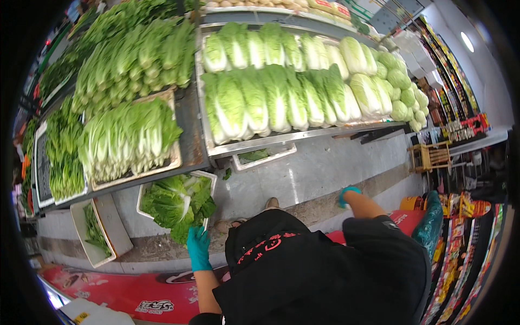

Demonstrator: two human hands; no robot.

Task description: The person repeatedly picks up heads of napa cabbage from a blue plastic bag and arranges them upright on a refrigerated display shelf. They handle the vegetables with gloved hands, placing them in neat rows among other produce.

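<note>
My left hand (198, 248), in a teal rubber glove, is at the near rim of a white foam box (142, 198) heaped with loose green cabbage leaves (178, 203); its fingers touch or grip the rim or a leaf, which one I cannot tell. My right hand (347, 196), gloved alike, hangs out to the right above the floor, blurred and partly hidden by the forearm; whether it holds anything cannot be made out. Ahead, two rows of napa cabbages (276, 101) lie on a metal-edged stand (260, 145), with round cabbages (400, 79) at its right end.
Leafy greens (126, 138) lie on trays at the left. Foam boxes with leaves stand on the floor at left (113, 227) and under the stand (266, 157). A red-sided unit (170, 298) runs behind me. At right are a wooden stool (430, 157) and stocked shelves (451, 252).
</note>
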